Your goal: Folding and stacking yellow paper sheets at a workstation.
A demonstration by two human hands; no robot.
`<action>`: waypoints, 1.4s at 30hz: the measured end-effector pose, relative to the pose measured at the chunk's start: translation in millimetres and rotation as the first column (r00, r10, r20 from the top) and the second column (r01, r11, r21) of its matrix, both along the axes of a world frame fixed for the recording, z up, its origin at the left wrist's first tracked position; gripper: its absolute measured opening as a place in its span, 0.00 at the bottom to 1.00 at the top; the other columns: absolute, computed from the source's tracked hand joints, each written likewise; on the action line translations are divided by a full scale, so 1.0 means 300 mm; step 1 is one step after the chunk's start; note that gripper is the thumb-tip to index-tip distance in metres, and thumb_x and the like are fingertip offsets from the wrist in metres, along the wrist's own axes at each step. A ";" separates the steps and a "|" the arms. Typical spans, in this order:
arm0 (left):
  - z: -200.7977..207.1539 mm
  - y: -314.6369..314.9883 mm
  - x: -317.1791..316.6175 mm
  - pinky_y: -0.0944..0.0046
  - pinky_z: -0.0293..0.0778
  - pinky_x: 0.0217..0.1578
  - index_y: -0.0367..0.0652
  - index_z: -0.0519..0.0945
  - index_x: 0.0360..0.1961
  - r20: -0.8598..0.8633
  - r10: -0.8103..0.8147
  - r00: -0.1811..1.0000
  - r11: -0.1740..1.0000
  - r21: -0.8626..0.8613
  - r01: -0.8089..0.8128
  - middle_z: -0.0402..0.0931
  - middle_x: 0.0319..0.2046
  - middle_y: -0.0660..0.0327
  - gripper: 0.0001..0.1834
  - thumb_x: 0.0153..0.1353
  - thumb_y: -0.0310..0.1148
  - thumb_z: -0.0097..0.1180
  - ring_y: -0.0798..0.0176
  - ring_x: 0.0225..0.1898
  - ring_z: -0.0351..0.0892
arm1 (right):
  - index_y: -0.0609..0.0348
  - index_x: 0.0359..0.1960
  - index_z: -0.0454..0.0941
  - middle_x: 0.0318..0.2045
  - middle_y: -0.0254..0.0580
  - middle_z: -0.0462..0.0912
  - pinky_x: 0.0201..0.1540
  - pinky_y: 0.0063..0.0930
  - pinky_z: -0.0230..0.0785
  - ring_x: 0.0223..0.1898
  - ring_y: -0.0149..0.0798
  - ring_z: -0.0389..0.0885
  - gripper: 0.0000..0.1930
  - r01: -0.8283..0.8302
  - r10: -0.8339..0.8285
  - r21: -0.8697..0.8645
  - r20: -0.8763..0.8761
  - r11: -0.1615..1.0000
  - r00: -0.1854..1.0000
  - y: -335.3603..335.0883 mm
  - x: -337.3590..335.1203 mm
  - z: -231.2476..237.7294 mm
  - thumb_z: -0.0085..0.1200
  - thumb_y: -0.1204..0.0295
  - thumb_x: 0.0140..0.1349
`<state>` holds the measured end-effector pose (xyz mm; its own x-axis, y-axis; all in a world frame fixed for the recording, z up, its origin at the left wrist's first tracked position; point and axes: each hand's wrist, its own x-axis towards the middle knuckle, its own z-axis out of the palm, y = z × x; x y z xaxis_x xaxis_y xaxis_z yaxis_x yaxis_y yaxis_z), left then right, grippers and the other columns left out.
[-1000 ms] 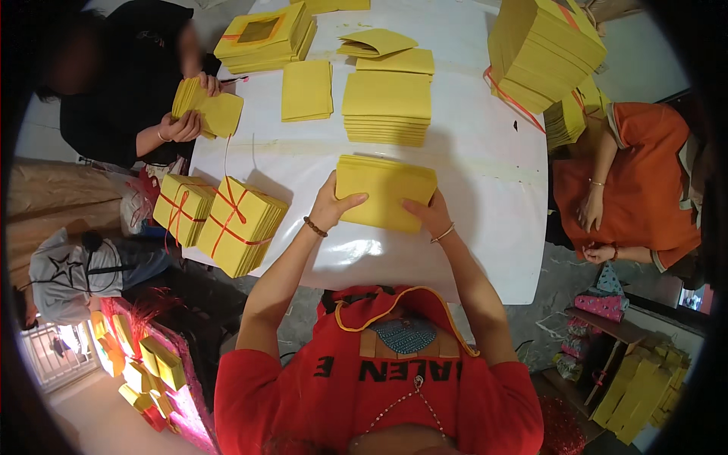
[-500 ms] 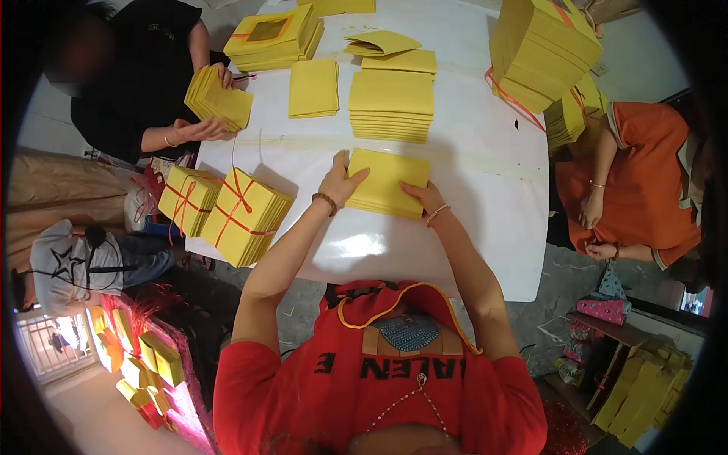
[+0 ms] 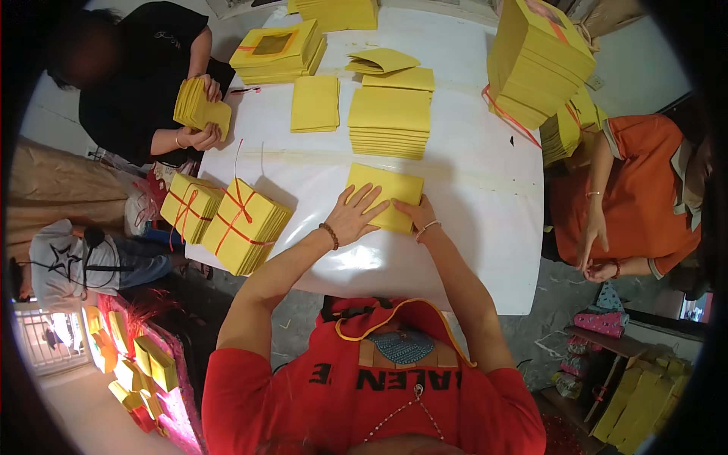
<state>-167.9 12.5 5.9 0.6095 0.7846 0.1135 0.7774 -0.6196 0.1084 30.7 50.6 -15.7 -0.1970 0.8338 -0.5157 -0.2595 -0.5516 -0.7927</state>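
A small stack of folded yellow paper sheets (image 3: 390, 180) lies on the white table in front of me. My left hand (image 3: 353, 214) rests flat across its left part, fingers spread over the top sheet. At the stack's right edge, my right hand (image 3: 417, 215) grips it with the thumb on top; its other fingers are mostly hidden. Just beyond is a taller, fanned pile of yellow sheets (image 3: 388, 114), with a flatter yellow pile (image 3: 315, 104) to its left.
Two yellow bundles tied with red ribbon (image 3: 246, 225) (image 3: 189, 206) stand at the table's left edge. Tall yellow stacks (image 3: 531, 68) rise at the far right. One co-worker (image 3: 136, 83) handles yellow sheets at the left; another, in orange (image 3: 629, 197), is at the right.
My left hand has gone from gripping the stack's left edge to lying flat on top. My right hand keeps its hold. The left co-worker has drawn their sheets closer.
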 end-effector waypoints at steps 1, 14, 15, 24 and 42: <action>-0.001 -0.002 0.001 0.46 0.43 0.61 0.56 0.56 0.63 -0.002 0.000 1.000 1.000 -0.017 0.000 0.51 0.63 0.55 0.35 0.55 0.49 0.52 0.53 0.65 0.47 | 0.71 0.49 0.63 0.42 0.48 0.75 0.39 0.27 0.73 0.39 0.38 0.77 0.30 -0.005 0.005 0.003 -0.001 1.000 1.000 -0.007 -0.004 0.003 0.64 0.73 0.46; -0.014 -0.002 0.005 0.46 0.42 0.62 0.54 0.62 0.60 -0.095 0.006 0.995 0.999 -0.033 -0.009 0.54 0.62 0.54 0.29 0.58 0.48 0.47 0.53 0.65 0.47 | 0.46 0.61 0.60 0.62 0.39 0.56 0.56 0.70 0.40 0.65 0.42 0.49 0.29 -0.879 -0.457 0.361 0.868 0.313 0.193 -0.108 -0.036 0.066 0.43 0.51 0.59; -0.011 0.001 0.013 0.46 0.42 0.62 0.53 0.61 0.60 -0.041 0.004 0.999 1.000 -0.004 -0.004 0.54 0.62 0.55 0.29 0.59 0.48 0.46 0.53 0.65 0.47 | 0.45 0.62 0.58 0.63 0.38 0.54 0.56 0.71 0.38 0.65 0.41 0.48 0.30 -0.897 -0.413 0.278 0.903 0.343 0.121 -0.107 -0.024 0.048 0.42 0.50 0.59; -0.041 0.004 0.016 0.44 0.42 0.61 0.51 0.63 0.59 -0.026 0.013 1.000 1.000 0.015 -0.012 0.53 0.63 0.54 0.31 0.55 0.50 0.50 0.51 0.65 0.47 | 0.42 0.65 0.49 0.67 0.34 0.44 0.56 0.75 0.32 0.68 0.38 0.38 0.35 -0.886 -0.045 0.026 0.999 0.463 0.007 -0.083 -0.040 0.062 0.38 0.43 0.58; -0.137 0.051 -0.097 0.61 0.70 0.44 0.25 0.56 0.58 0.542 0.784 0.302 0.618 -0.727 -0.299 0.71 0.45 0.45 0.42 0.51 0.44 0.61 0.52 0.44 0.73 | 0.46 0.66 0.47 0.68 0.33 0.42 0.61 0.60 0.37 0.68 0.35 0.36 0.34 -0.885 0.044 0.036 0.997 0.465 0.063 -0.097 -0.010 0.118 0.34 0.46 0.61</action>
<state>-196.9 27.9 -35.1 -0.1531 0.9693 -0.1923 0.3219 0.2329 0.9177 27.6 21.3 19.8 -0.5119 0.8349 -0.2021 0.8377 0.4331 -0.3326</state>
